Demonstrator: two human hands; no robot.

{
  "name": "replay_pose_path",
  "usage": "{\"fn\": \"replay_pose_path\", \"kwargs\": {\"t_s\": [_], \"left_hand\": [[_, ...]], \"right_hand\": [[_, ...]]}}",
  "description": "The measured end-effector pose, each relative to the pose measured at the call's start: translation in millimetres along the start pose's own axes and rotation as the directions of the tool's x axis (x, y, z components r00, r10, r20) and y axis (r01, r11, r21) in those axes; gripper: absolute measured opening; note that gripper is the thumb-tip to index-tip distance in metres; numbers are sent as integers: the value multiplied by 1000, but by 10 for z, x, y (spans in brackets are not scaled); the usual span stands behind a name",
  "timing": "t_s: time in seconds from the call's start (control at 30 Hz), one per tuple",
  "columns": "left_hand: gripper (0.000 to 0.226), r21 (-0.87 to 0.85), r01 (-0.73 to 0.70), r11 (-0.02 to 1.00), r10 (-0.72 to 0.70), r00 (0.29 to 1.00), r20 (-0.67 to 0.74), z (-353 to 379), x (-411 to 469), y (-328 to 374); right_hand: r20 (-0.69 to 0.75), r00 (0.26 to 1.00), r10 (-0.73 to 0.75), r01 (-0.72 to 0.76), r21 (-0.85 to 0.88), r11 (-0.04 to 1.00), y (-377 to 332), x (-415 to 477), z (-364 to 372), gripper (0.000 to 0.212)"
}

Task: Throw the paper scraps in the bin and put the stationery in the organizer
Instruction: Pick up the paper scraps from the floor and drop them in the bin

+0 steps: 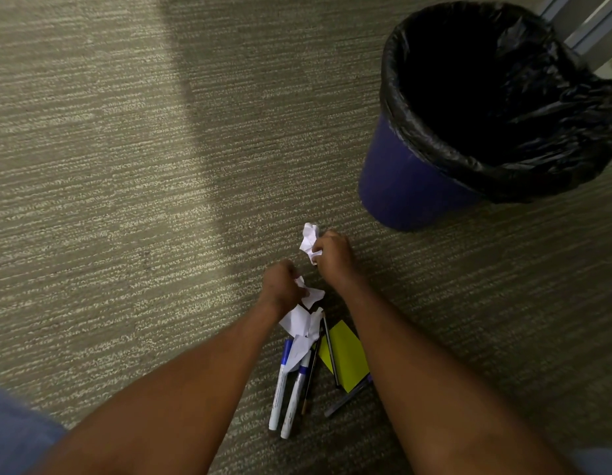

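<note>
My right hand (333,255) grips a crumpled white paper scrap (309,240) low over the carpet. My left hand (280,286) is closed on another white scrap (313,296). More torn white paper (299,325) lies just below it on a pile of stationery. That pile holds two white markers with blue caps (289,385), dark pens or pencils (330,351) and a yellow sticky-note pad (347,358). A blue bin (400,186) lined with a black bag stands at the upper right, apart from both hands. No organizer is in view.
Grey-beige striped carpet (109,200) covers the floor all around. A pale metal frame or wall edge (585,32) rises behind the bin at the top right. A blue pen (345,399) lies partly under my right forearm.
</note>
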State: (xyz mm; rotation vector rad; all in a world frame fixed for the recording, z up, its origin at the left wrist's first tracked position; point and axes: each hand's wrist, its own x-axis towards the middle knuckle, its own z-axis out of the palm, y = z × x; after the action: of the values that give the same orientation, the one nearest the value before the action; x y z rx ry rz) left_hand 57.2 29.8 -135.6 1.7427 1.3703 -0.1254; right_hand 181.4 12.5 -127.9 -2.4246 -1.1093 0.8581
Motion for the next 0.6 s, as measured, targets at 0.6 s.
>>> {"fn": "replay_pose_path", "kwargs": {"t_s": [0.6], "left_hand": [[33, -211, -132, 969, 71, 959, -274, -743, 129, 551]], "right_hand": [[-246, 954, -173, 164, -55, 985, -520, 59, -518, 21]]}}
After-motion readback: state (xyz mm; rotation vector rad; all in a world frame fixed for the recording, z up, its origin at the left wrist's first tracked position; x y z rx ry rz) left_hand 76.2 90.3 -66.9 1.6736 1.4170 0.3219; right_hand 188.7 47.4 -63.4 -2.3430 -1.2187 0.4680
